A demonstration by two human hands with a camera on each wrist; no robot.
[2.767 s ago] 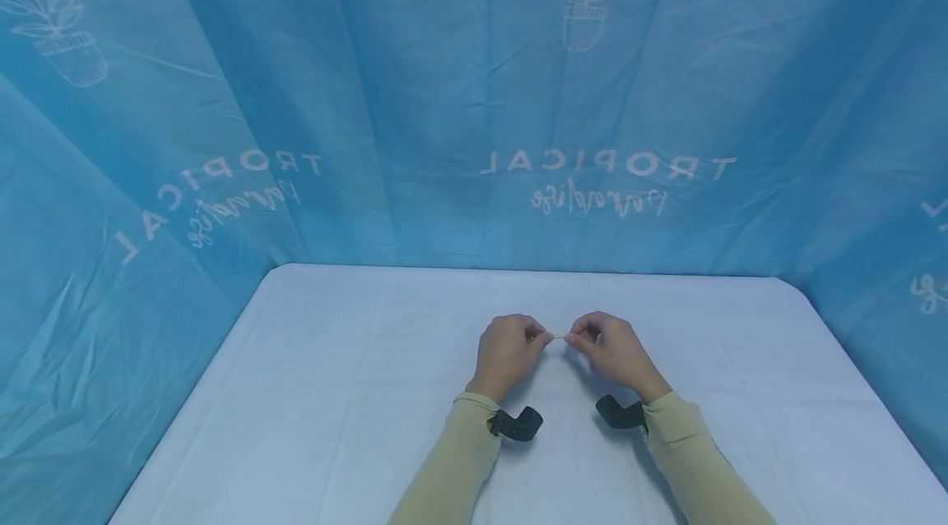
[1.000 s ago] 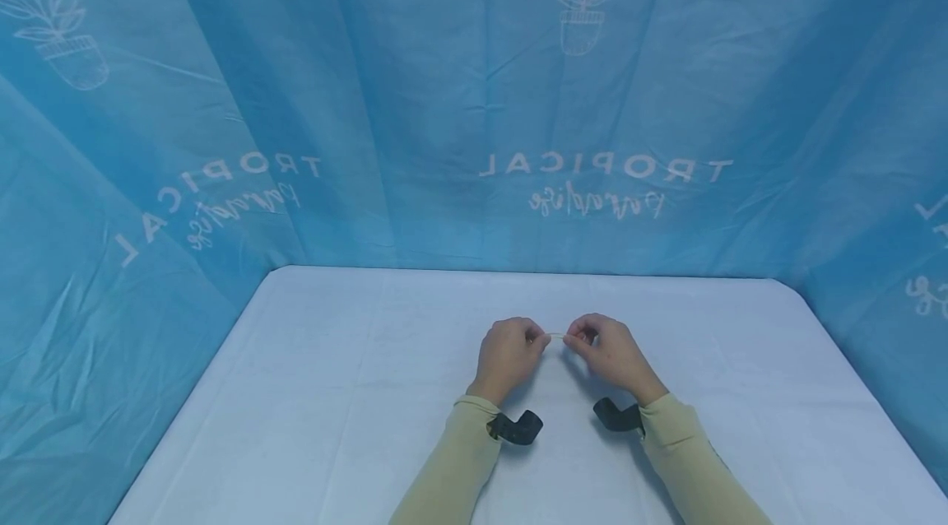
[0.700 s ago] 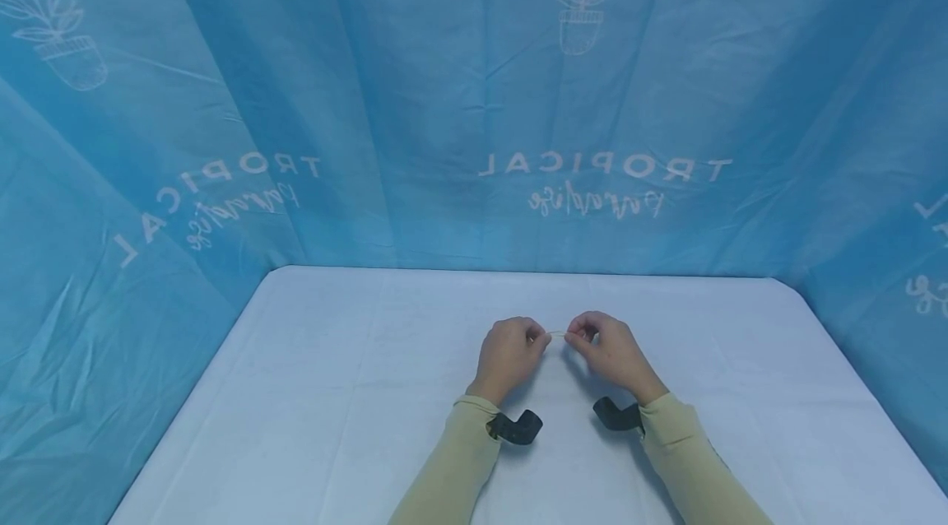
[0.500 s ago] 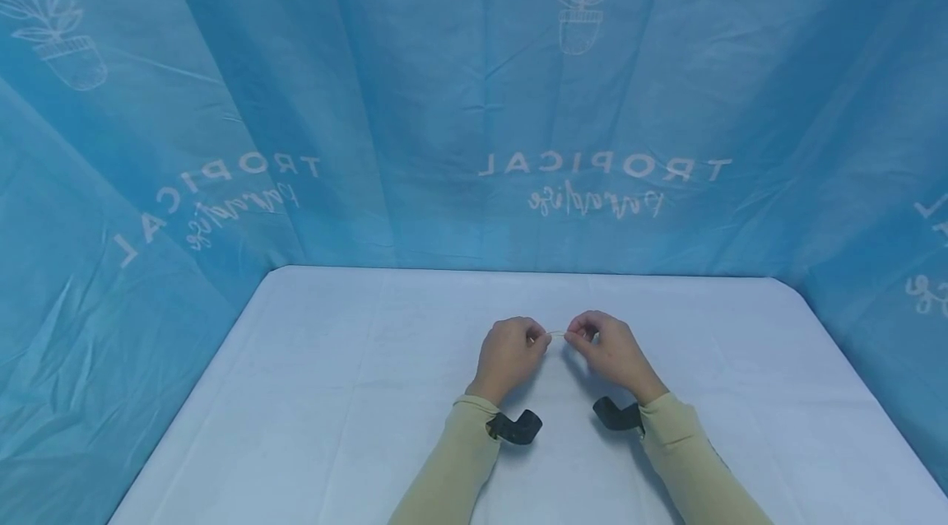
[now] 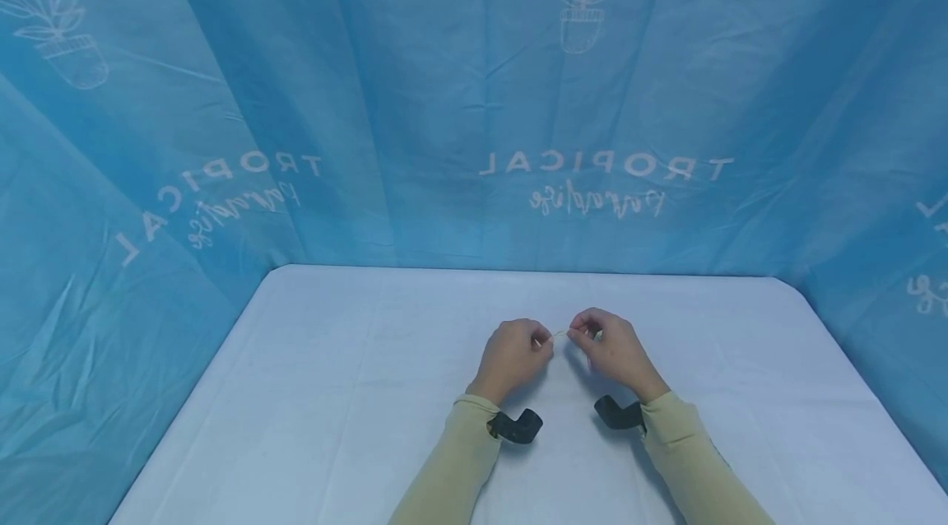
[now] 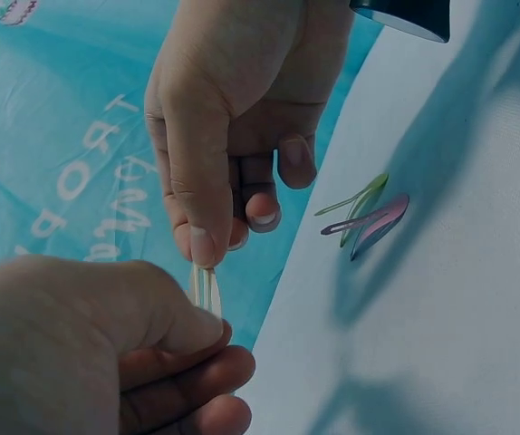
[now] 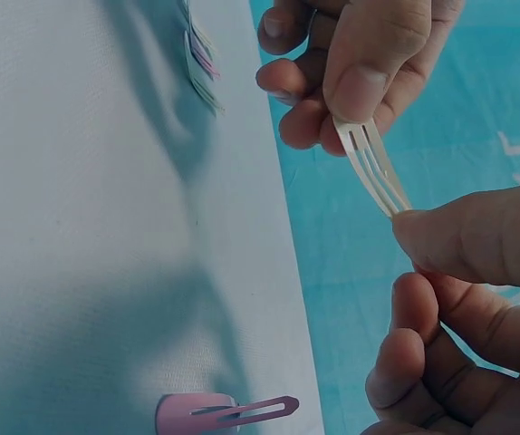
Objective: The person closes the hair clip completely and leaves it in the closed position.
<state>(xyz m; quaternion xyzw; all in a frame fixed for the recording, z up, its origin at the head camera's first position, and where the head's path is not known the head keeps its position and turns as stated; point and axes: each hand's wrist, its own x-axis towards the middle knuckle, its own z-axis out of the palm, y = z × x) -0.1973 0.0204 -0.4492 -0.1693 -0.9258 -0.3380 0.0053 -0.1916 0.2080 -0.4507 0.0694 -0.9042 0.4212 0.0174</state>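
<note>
A cream snap hair clip (image 7: 373, 168) is held between both hands above the white table, its slotted metal strips visible and slightly bowed in the right wrist view. My left hand (image 5: 511, 356) pinches one end between thumb and fingers. My right hand (image 5: 618, 348) grips the other end with thumb and index finger, its remaining fingers loosely curled. From the left wrist, the same cream clip (image 6: 205, 290) spans the small gap between the thumbs. Fingertips cover both ends of it.
On the white tabletop (image 5: 370, 393) lie more snap clips: a green clip (image 6: 364, 199) beside a pink-and-dark clip (image 6: 382, 222), and a pink clip (image 7: 197, 412) elsewhere. Blue printed curtains (image 5: 415, 97) surround the table. Each wrist carries a black camera mount (image 5: 518, 426).
Both hands keep hold of the hair clip. My right fingertips have risen slightly and my left thumb has shifted a little, so the clip now slants up toward the right.
</note>
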